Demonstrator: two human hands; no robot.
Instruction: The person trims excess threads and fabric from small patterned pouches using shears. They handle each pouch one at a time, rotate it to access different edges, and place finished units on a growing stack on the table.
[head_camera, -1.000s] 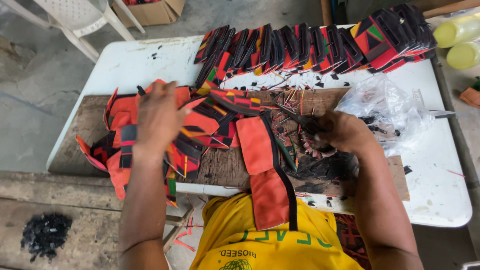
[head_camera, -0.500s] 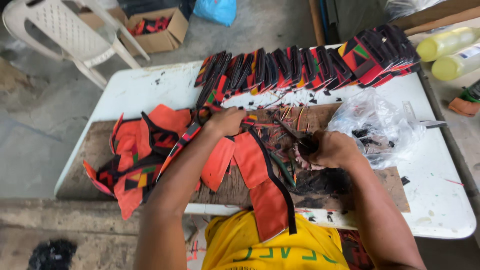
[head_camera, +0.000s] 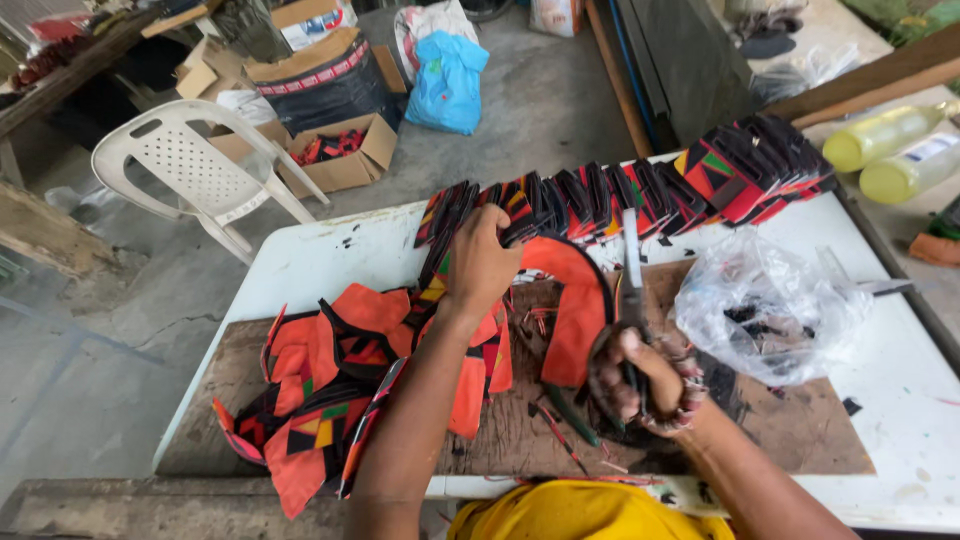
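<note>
**Both hands busy on a curved orange fabric piece at the middle of the table**

We see the left hand closed, palm down, on the upper end of a curved orange fabric piece, fingers curled over it near the far side of the brown work board. The piece arcs from that hand down and to the right, where its lower end meets the right hand. That hand is clenched around the handles of a pair of scissors, whose pale blades point away from us, lying just beside the piece's right edge.

To the left of the left forearm, a heap of orange, black and patterned cut pieces covers the left part of the board. Beyond both hands, a row of stacked patterned pieces runs along the far edge of the white table. A crumpled clear plastic bag with dark scraps inside sits right of the scissors. Two yellowish bottles lie past the table's far right corner, and a white plastic chair stands off its far left corner.
</note>
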